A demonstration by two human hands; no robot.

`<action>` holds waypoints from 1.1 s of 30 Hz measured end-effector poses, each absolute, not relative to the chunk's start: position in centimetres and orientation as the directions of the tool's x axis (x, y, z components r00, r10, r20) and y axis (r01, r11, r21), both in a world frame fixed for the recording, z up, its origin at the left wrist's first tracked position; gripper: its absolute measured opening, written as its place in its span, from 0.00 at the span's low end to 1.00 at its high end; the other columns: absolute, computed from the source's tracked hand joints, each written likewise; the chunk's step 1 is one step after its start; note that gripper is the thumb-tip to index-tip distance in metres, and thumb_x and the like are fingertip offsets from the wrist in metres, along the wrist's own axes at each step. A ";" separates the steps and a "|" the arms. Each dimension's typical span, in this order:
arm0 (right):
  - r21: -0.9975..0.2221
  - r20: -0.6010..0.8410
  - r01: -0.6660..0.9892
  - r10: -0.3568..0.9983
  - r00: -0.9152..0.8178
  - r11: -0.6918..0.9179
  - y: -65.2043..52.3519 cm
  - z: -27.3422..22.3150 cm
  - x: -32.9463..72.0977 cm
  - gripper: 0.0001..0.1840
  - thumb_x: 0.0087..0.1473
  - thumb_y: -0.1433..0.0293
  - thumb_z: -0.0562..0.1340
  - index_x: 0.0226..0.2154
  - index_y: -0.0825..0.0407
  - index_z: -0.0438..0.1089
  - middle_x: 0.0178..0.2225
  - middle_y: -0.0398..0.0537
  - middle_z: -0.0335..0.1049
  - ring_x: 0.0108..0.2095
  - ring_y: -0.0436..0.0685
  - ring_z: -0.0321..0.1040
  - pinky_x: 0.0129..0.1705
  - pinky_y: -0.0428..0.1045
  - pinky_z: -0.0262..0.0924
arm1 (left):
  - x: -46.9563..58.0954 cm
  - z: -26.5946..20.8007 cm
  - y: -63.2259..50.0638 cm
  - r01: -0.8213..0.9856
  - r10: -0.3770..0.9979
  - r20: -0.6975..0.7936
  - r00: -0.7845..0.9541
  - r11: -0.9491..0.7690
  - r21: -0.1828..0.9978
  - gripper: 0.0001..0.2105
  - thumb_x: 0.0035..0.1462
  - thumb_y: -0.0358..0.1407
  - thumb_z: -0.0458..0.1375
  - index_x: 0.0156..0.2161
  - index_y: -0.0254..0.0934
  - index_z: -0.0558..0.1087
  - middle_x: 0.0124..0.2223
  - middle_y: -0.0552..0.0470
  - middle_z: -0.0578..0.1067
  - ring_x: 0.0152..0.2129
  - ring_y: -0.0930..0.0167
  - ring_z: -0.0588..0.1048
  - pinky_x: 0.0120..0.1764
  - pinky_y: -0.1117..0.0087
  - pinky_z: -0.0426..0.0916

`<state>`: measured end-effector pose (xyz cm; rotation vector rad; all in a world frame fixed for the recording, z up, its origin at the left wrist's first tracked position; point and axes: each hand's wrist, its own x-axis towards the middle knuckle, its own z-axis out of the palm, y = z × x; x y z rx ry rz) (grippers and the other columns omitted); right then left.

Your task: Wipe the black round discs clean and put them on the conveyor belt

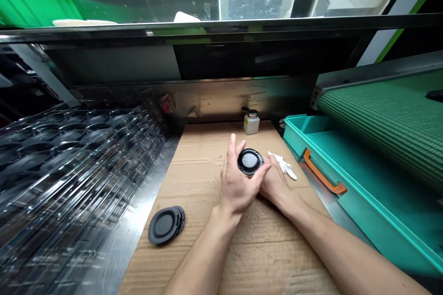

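Observation:
In my left hand is a round black disc with a paler grey centre, gripped by its rim between thumb and fingers and tilted toward me. My right hand is just behind and to the right of the left thumb. Its fingers are mostly hidden, so whether it holds anything does not show. A crumpled white glove or cloth lies just beyond the right hand. To the left, a few similar black discs lie in a leaning pile on the cardboard.
A small white bottle with a dark cap stands at the cardboard's far end. Stacked clear plastic trays fill the left. At right are a teal bin with an orange handle and a green conveyor belt. A metal ledge crosses above.

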<state>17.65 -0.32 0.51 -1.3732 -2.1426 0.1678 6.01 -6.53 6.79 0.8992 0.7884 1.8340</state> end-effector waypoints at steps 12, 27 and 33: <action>-0.828 0.335 0.347 0.885 -0.323 0.440 -1.4 3.5 17.2 0.18 0.59 0.62 0.56 0.51 0.49 0.66 0.40 0.47 0.72 0.37 0.55 0.69 0.38 0.48 0.63 | 1.7 3.3 -2.3 -0.852 0.948 -0.318 0.030 0.190 0.487 0.18 0.65 0.41 0.42 0.47 0.31 0.69 0.45 0.37 0.75 0.38 0.62 0.77 0.39 0.60 0.73; -0.774 0.274 0.486 0.907 -0.319 0.405 -1.2 5.0 17.8 0.09 0.53 0.69 0.59 0.33 0.50 0.76 0.32 0.43 0.75 0.32 0.54 0.70 0.35 0.46 0.61 | 4.1 2.9 -3.0 -0.736 0.968 -0.242 0.067 0.212 0.643 0.18 0.65 0.41 0.45 0.41 0.30 0.72 0.41 0.40 0.77 0.40 0.63 0.77 0.45 0.59 0.73; -0.814 0.229 0.444 0.910 -0.345 0.374 -0.5 5.1 18.0 0.09 0.53 0.69 0.60 0.33 0.51 0.76 0.33 0.42 0.76 0.33 0.54 0.70 0.35 0.45 0.61 | 4.3 2.8 -3.1 -0.721 0.969 -0.233 0.084 0.221 0.657 0.17 0.66 0.41 0.45 0.42 0.30 0.72 0.43 0.40 0.77 0.40 0.63 0.77 0.44 0.60 0.73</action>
